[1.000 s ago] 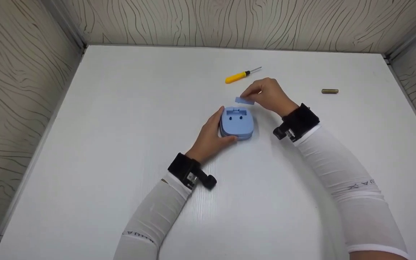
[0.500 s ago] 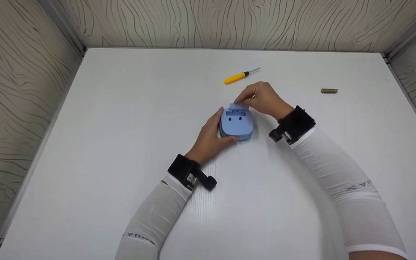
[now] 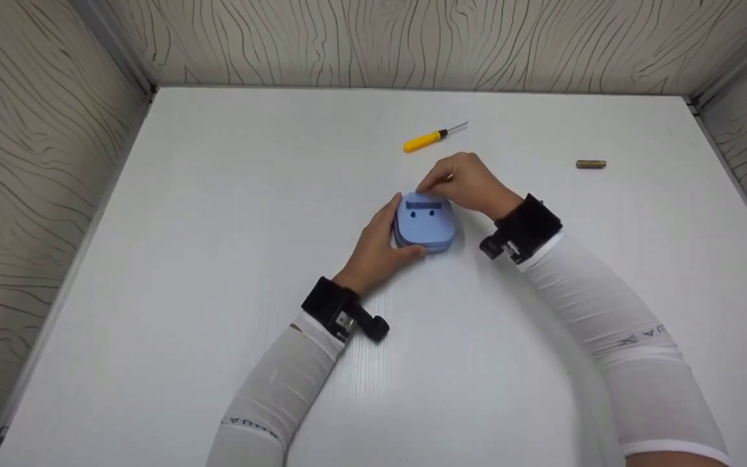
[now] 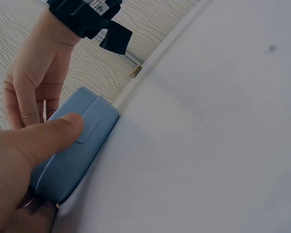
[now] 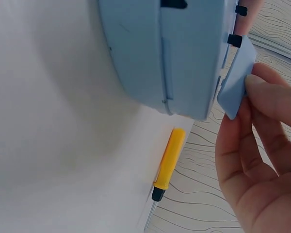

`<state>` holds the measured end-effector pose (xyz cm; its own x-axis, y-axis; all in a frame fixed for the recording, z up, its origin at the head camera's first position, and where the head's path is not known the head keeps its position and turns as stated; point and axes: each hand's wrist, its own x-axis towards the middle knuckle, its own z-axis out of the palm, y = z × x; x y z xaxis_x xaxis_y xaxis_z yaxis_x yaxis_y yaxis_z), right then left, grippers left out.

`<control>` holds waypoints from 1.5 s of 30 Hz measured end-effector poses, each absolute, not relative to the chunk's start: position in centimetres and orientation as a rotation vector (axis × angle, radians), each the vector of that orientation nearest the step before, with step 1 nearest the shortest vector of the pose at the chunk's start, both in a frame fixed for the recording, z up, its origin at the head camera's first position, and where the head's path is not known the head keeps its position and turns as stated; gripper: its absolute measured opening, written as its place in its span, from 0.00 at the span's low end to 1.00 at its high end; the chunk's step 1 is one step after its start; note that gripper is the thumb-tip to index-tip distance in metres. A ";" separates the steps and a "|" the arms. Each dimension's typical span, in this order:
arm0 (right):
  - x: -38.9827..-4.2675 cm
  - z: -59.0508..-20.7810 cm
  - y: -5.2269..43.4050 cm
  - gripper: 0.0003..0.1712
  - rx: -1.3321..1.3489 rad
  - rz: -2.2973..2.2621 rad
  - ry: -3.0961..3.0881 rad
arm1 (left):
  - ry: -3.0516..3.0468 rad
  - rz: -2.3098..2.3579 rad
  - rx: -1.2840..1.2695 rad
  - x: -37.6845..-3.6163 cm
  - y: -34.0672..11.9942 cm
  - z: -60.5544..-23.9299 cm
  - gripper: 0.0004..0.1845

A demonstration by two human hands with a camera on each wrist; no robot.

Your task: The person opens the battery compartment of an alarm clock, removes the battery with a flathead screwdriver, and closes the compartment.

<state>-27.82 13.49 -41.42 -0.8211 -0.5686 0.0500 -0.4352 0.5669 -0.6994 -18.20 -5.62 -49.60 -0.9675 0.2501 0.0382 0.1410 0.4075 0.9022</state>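
A rounded light-blue device (image 3: 425, 224) lies on the white table (image 3: 218, 227), its flat back facing up. My left hand (image 3: 380, 243) grips its left side, with the thumb along the near edge (image 4: 63, 131). My right hand (image 3: 461, 181) pinches a small blue cover plate (image 5: 237, 80) and holds it tilted against the far end of the device (image 5: 179, 53). In the head view the fingers hide most of the plate. Two dark holes show on the device's back just below it.
A yellow-handled screwdriver (image 3: 428, 137) lies beyond the hands, also seen in the right wrist view (image 5: 167, 167). A brass-coloured battery (image 3: 591, 164) lies at the far right. Wood-grain walls (image 3: 412, 39) enclose the table on three sides.
My right hand has brought the blue cover plate down from above the table onto the far end of the device. The left hand and device have not moved.
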 end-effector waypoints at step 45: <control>-27.0 -40.9 12.7 0.11 -0.830 -0.846 2.622 | 2.510 1.634 0.349 -18.1 -5.7 -49.2 0.55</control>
